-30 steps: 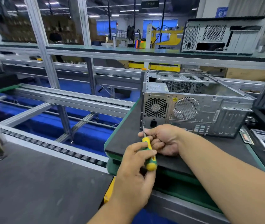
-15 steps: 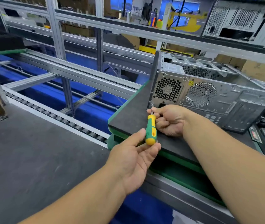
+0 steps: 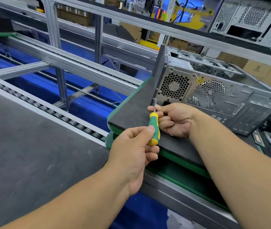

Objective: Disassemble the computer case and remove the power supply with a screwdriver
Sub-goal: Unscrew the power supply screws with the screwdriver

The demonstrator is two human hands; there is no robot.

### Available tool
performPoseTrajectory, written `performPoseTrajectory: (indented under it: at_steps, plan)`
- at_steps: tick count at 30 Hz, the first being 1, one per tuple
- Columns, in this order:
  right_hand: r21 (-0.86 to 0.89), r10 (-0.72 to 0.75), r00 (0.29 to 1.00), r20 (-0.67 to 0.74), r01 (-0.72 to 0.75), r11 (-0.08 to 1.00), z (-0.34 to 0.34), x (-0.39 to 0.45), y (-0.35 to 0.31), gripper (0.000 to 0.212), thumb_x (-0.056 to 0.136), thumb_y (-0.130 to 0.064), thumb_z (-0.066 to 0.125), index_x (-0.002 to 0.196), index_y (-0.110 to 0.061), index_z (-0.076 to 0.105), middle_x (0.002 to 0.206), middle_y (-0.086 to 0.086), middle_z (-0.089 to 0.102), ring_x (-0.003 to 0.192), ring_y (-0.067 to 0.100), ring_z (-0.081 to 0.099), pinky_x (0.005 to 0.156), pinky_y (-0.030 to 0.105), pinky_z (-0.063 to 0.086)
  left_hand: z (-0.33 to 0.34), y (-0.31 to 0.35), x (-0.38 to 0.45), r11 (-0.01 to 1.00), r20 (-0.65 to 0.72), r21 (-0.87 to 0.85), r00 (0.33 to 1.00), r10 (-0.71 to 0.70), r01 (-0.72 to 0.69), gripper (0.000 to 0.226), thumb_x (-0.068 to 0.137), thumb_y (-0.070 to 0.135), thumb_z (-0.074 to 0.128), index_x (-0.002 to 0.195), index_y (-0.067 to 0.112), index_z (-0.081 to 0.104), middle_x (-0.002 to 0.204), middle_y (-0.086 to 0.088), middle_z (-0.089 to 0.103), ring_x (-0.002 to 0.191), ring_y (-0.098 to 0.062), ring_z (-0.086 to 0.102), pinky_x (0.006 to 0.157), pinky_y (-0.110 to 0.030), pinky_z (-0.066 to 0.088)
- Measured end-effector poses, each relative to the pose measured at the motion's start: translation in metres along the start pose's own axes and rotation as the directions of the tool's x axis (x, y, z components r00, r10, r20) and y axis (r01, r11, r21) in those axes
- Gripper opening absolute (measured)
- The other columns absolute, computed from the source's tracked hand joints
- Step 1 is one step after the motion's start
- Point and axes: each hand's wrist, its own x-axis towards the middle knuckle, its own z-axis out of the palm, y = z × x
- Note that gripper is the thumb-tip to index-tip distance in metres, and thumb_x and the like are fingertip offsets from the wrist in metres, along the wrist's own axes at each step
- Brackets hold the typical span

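Power supply point(image 3: 174, 86) looks heavy and rigid; our left hand point(image 3: 131, 151) pinches the screwdriver point(image 3: 154, 128) handle, our right hand point(image 3: 172, 119) steadies its shaft

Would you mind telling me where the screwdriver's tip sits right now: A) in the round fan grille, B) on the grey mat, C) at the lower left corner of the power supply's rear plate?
C: the screwdriver shaft runs up to the power supply plate's lower left corner, steadied by the right hand and turned by the left hand.
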Motion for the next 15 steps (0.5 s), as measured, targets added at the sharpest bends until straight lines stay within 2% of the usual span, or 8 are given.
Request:
performPoseTrajectory:
  at_steps: [4,10,13,15]
  plan:
    - [-0.001,0.001,1.0,-0.023,-0.001,1.0,0.003,0.0,0.0,0.025,0.112,-0.022,0.039,0.104,-0.012,0.06,0.062,-0.003,0.036,0.039,0.004,0.022,0.035,0.013,0.014,-0.001,-0.007,0.003,0.992,-0.057,0.097,0.995,0.087,-0.081,0.029,0.089,0.024,0.079,0.111,0.01,0.066,0.074,-0.006,0.066,0.056,-0.013,0.057,0.045,-0.022,0.045]
    - [0.012,0.003,0.999,-0.052,-0.003,1.0,0.004,0.003,0.0,0.025,0.112,-0.017,0.037,0.103,-0.012,0.06,0.061,-0.003,0.036,0.038,0.004,0.021,0.035,0.013,0.013,-0.002,-0.012,0.002,0.988,-0.066,0.115,0.992,0.109,-0.101,0.04,0.078,0.016,0.089,0.111,0.016,0.067,0.078,-0.002,0.069,0.064,-0.014,0.061,0.051,-0.022,0.047]
    - [0.01,0.003,0.999,-0.049,-0.003,1.0,0.005,0.005,0.0,0.025,0.111,-0.02,0.039,0.1,-0.012,0.06,0.06,-0.003,0.036,0.038,0.005,0.021,0.031,0.014,0.015,-0.001,-0.008,0.003,0.99,-0.067,0.111,0.993,0.097,-0.09,0.038,0.08,0.014,0.086,0.112,0.011,0.066,0.08,-0.005,0.07,0.064,-0.015,0.062,0.051,-0.022,0.047]
    - [-0.003,-0.003,0.999,-0.051,0.003,1.0,0.005,0.006,0.0,0.026,0.111,-0.024,0.041,0.097,-0.013,0.06,0.059,-0.004,0.036,0.037,0.004,0.021,0.03,0.015,0.016,0.002,-0.004,0.001,0.999,-0.036,0.036,0.999,0.036,-0.035,0.032,0.086,0.018,0.081,0.111,0.004,0.068,0.081,-0.008,0.069,0.062,-0.014,0.062,0.049,-0.021,0.048]
